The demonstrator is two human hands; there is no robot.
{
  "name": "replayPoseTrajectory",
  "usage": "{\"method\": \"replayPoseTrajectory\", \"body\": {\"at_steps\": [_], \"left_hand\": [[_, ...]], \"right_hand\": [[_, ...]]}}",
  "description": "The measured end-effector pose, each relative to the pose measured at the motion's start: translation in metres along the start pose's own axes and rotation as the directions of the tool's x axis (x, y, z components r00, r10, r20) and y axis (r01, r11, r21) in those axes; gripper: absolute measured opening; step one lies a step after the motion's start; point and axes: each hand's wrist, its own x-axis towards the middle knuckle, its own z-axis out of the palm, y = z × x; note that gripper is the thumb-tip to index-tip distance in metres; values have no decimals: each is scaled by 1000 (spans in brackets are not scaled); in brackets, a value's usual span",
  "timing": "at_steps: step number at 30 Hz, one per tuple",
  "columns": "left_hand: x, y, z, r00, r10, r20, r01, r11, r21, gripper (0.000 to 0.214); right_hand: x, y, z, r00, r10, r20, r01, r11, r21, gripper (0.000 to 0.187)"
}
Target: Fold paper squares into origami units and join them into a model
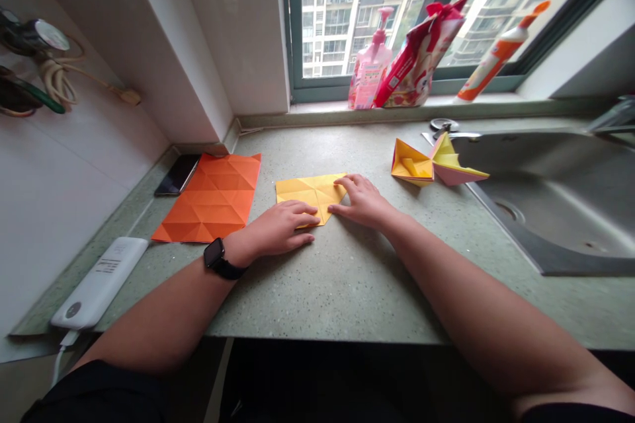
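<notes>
A folded yellow paper (307,193) lies on the grey-green counter (347,277) in the middle. My left hand (280,228), with a black watch on its wrist, lies flat with fingers stretched onto the paper's near edge. My right hand (362,199) presses the paper's right corner with spread fingers. Neither hand grips anything. A creased orange sheet (213,198) lies flat to the left.
Two folded paper models, yellow-orange (411,164) and yellow-pink (454,165), sit by the steel sink (555,211). Scissors (444,125) lie behind them. A phone (177,175) and a white power bank (102,281) are at left. Bottles and a red bag (417,59) stand on the sill.
</notes>
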Motion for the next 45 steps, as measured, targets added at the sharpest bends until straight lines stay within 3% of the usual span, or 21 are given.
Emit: {"method": "replayPoseTrajectory", "body": {"at_steps": [4, 7, 10, 14, 17, 20, 25, 32, 37, 45], "left_hand": [[0, 1, -1, 1000, 12, -3, -12, 1000, -12, 25], [1, 2, -1, 1000, 22, -1, -22, 1000, -16, 23], [1, 1, 1, 1000, 17, -11, -17, 1000, -12, 23], [1, 0, 5, 999, 12, -45, -12, 1000, -4, 24], [2, -1, 6, 998, 11, -58, -10, 1000, 8, 25], [2, -1, 4, 998, -20, -61, 23, 998, 59, 30], [-2, -1, -9, 993, -74, -92, 92, 973, 210, 38], [-3, 3, -16, 997, -14, -81, 39, 947, 319, 37], [-4, -2, -18, 989, -87, -121, 126, 922, 367, 18], [-5, -5, -13, 924, -199, -327, 293, 918, 268, 17]], "right_hand": [[12, 23, 8, 975, 210, -70, -215, 973, -79, 74], [18, 33, 7, 943, 302, -138, -315, 945, -84, 71], [20, 33, 0, 935, 254, -247, -264, 965, -7, 62], [15, 21, -12, 937, 28, -347, 7, 995, 101, 38], [10, 6, -11, 944, -221, -244, 263, 953, 151, 24], [6, -5, -4, 926, -361, -114, 376, 909, 179, 20], [6, -6, 3, 925, -373, -72, 380, 908, 176, 20], [7, -2, 1, 931, -359, -66, 365, 911, 190, 18], [6, -3, -3, 939, -342, -46, 343, 917, 203, 14], [3, -7, -13, 924, -381, 44, 367, 912, 185, 14]]}}
